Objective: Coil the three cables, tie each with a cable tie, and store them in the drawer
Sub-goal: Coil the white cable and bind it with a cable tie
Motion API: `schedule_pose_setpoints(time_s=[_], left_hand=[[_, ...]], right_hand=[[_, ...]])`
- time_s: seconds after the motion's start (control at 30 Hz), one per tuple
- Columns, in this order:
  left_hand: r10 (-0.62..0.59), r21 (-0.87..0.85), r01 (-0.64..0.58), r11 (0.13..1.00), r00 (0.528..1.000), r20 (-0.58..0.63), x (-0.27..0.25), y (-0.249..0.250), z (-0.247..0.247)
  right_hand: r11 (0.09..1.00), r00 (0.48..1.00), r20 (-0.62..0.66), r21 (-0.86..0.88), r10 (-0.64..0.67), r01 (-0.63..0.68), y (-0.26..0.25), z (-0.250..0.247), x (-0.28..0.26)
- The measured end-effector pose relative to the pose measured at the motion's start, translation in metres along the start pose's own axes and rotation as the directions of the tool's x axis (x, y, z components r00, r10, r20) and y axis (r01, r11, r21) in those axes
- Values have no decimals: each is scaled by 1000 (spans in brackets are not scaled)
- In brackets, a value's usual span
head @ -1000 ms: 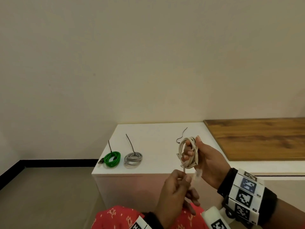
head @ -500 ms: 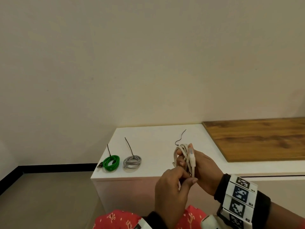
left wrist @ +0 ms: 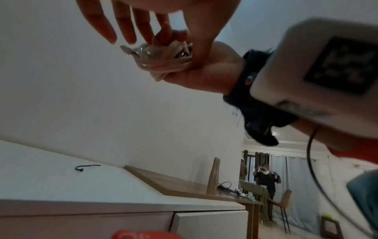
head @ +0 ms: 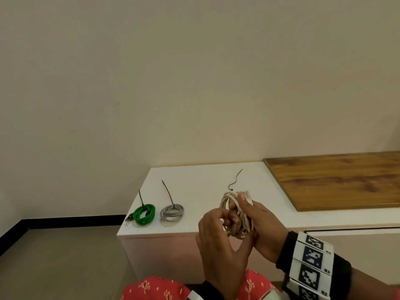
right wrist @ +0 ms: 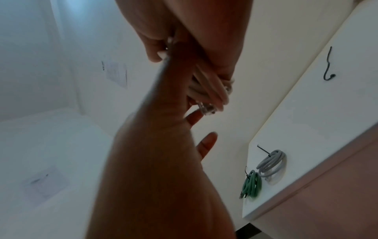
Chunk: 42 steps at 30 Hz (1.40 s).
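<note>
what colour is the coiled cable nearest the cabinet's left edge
Green coiled cable, clearest in the head view.

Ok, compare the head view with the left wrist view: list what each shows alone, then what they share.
Head only: the tied green coil and grey coil on the white cabinet.

Left wrist only: a room beyond, with a tall wooden vase on the wooden top, a chair and a person standing.

Both: the right hand gripping the white coil, the left hand at it, and the loose black tie.

Head camera looks down; both wrist cameras look upward (close), sharing the white cable coil (head: 237,215).
</note>
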State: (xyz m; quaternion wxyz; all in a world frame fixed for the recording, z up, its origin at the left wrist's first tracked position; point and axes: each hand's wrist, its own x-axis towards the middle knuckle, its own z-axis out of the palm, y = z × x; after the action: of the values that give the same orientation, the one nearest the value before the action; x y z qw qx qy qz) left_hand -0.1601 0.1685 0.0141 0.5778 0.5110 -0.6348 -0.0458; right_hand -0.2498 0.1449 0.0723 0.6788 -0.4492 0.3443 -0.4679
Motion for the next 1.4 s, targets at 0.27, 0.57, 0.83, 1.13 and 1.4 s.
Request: schedule_pose_setpoints(time_s=[0.27, 0.57, 0.83, 1.13, 1.4], left_hand=[[25, 257, -52, 965, 994, 107, -6, -7, 1], [-5, 370, -56, 927, 987, 163, 0, -5, 10], [-71, 387, -59, 920, 947, 313, 11, -14, 1], [-248, -273, 408, 871, 846, 473, 16, -40, -20], [-363, -479, 666, 572, 729, 580, 17, -34, -31]], right_hand=[[996, 998, -36, 81, 50, -47, 1, 1, -1], [999, 998, -53, 33, 30, -28, 5, 1, -1], [996, 996, -35, -26, 87, -88, 2, -5, 5], [859, 989, -107, -511, -99, 31, 2, -18, 9], [886, 977, -8, -422, 211, -195, 9, -34, 18]])
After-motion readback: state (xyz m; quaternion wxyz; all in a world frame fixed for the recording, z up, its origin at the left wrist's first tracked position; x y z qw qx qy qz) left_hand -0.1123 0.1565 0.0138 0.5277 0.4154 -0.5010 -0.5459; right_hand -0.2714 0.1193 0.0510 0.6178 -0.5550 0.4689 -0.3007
